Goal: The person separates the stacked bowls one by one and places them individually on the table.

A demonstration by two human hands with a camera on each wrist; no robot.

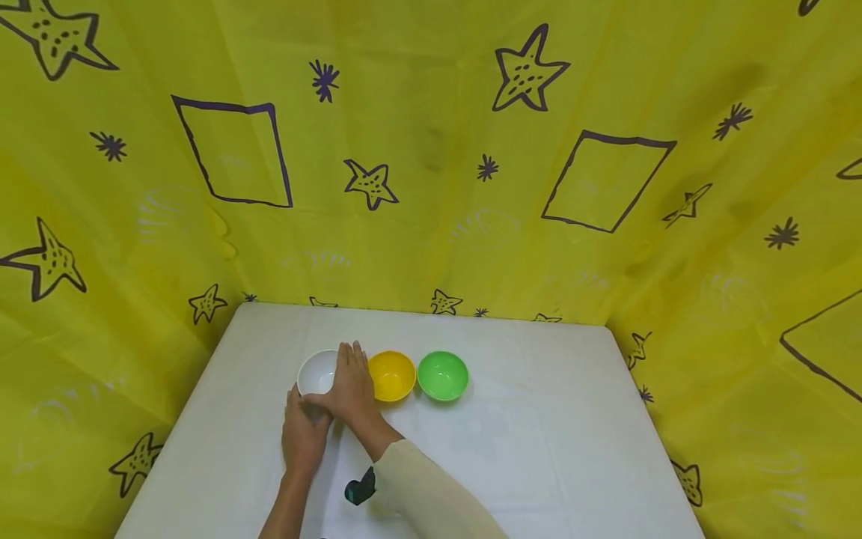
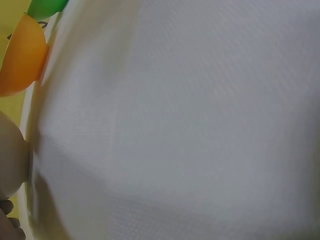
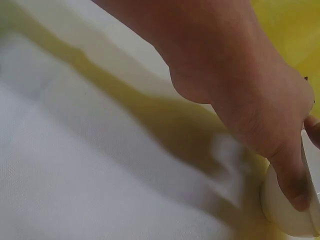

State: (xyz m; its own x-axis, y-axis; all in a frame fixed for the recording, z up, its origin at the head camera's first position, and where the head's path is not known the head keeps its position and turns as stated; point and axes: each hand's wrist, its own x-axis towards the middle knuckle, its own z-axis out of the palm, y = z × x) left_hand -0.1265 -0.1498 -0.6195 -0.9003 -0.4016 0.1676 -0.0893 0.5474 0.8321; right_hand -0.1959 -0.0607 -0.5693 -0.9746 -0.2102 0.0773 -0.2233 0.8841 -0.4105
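Note:
A white bowl (image 1: 316, 372) stands at the left end of a row with a yellow bowl (image 1: 392, 374) and a green bowl (image 1: 442, 374) on a white table (image 1: 539, 449). My right hand (image 1: 350, 385) lies over the white bowl's right rim, fingers reaching across it. In the right wrist view its thumb (image 3: 292, 182) presses the white bowl's (image 3: 290, 220) outer wall. My left hand (image 1: 303, 434) holds the bowl's near-left side, its fingers partly hidden under the right hand. The left wrist view shows the white bowl (image 2: 10, 155), the yellow bowl (image 2: 20, 55) and the green bowl (image 2: 45, 7) at its left edge.
A yellow curtain (image 1: 431, 187) printed with stars and squares closes in the table at the back and on both sides. A small dark device (image 1: 360, 486) sits at my right wrist. Bare tabletop stretches to the right of the green bowl and along the near edge.

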